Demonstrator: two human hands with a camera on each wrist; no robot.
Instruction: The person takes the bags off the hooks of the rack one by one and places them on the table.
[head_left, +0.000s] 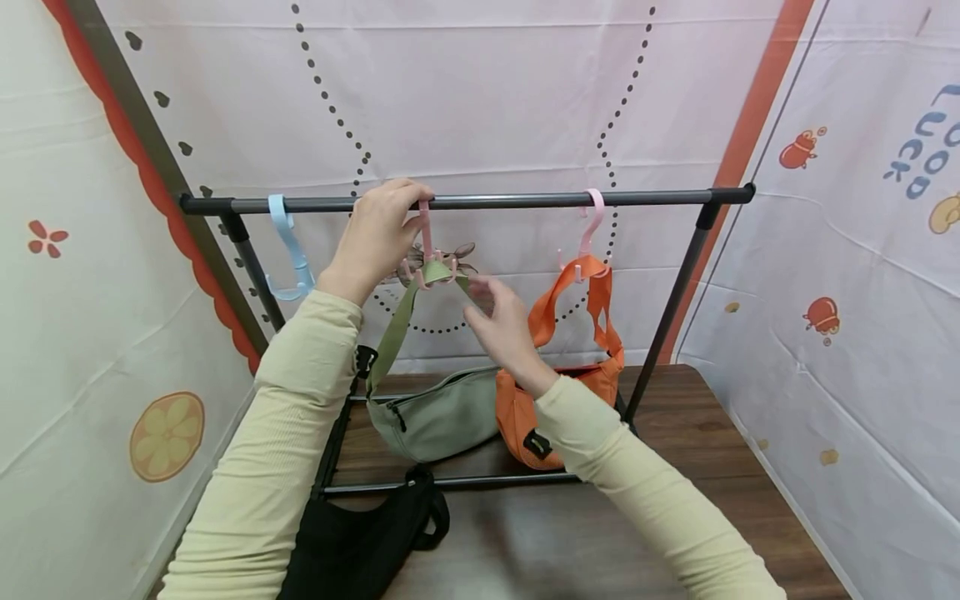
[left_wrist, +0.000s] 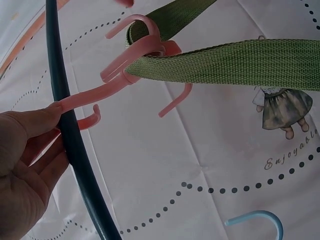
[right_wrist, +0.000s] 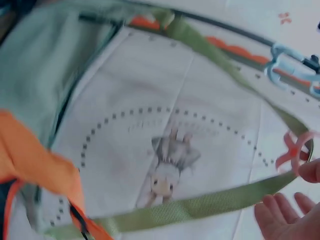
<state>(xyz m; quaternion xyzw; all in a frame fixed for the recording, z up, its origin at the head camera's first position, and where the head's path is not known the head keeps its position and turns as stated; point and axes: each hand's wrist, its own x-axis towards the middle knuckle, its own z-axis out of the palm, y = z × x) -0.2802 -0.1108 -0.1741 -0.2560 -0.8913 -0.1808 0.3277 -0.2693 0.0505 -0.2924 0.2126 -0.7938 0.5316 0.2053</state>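
Note:
My left hand (head_left: 381, 236) pinches the top of a pink multi-prong hook (left_wrist: 115, 90) at the dark rail (head_left: 510, 202), thumb on the hook and fingers around the bar. Over the hook's prongs loops the green strap (left_wrist: 235, 65) of a grey-green shoulder bag (head_left: 442, 417), which hangs below. Just right of this hook is my right hand (head_left: 504, 321), its fingers loosely extended and thumb apart. In the right wrist view its fingers (right_wrist: 282, 210) are beside the green strap near the prongs, gripping nothing.
An orange bag (head_left: 603, 375) hangs from another pink hook (head_left: 592, 221) to the right, overlapping the green bag. A light blue hook (head_left: 288, 250) hangs on the left. A black bag (head_left: 360, 533) lies in front on the wooden table (head_left: 720, 483). Printed cloth walls surround the rack.

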